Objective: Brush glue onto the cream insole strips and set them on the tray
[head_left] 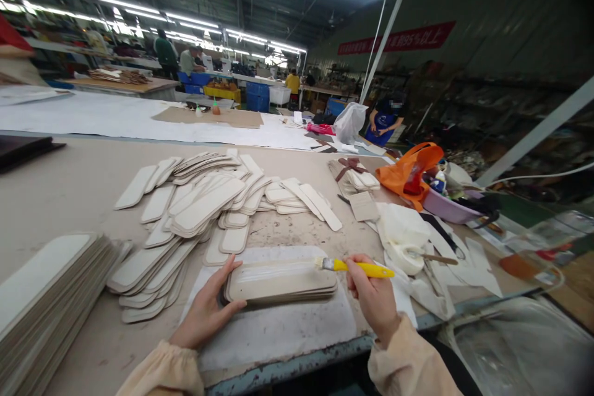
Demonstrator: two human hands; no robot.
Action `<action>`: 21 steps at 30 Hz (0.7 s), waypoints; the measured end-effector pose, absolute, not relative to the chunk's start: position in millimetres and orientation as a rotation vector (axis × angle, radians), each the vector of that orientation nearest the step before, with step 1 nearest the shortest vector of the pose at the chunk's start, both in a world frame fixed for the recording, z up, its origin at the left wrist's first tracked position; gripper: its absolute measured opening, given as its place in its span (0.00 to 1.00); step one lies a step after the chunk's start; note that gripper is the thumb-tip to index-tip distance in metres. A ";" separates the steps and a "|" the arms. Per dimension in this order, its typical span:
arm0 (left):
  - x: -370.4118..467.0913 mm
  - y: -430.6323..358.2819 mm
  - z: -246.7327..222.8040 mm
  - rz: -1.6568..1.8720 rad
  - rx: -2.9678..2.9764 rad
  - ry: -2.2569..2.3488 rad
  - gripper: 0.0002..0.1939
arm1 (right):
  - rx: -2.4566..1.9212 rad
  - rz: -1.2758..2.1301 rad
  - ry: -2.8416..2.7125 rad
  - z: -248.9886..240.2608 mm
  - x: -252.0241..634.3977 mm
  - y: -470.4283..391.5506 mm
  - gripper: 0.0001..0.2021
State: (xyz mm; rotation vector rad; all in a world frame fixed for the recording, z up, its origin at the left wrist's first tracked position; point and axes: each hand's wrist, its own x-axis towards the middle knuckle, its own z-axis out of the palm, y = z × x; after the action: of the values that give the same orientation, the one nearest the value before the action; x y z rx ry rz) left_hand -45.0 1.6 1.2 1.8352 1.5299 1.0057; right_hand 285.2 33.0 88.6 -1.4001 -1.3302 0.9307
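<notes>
My left hand (211,308) rests against the left end of a low stack of pale rounded panels (283,279), thumb and fingers spread around its corner. In my right hand (372,297) is a yellow-handled brush (366,268), its pale bristles over the stack's upper right edge. The top panel has a shiny streak along its far side. Beneath the stack lies a white sheet (278,337). Loose panels (204,207) are heaped just beyond and to the left.
A tall panel stack (51,297) fills the near left. On the right are a white plastic bag (403,235), an orange bag (411,170) and a purple basin (448,207). A person in a blue apron (384,122) stands beyond the table.
</notes>
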 end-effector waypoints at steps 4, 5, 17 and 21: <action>-44.9 0.8 2.5 1.008 1.852 1.517 0.43 | -1.175 1.304 -1.211 91.1 230.2 26.7 0.16; -44.8 0.7 3.2 1.006 1.855 1.515 0.44 | -1.149 1.373 -1.214 89.0 215.1 26.3 0.16; -43.6 -0.2 6.0 1.001 1.897 1.512 0.46 | -1.188 1.397 -1.468 56.1 163.9 28.2 0.10; -44.1 0.0 4.9 0.969 1.928 1.519 0.43 | -1.251 1.301 -1.529 60.2 183.4 26.1 0.11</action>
State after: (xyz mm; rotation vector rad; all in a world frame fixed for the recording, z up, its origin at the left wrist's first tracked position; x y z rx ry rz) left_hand -44.1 0.0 4.9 1.9282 1.5194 0.9694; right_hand 183.4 26.1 60.2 -1.2508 -1.5285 1.3015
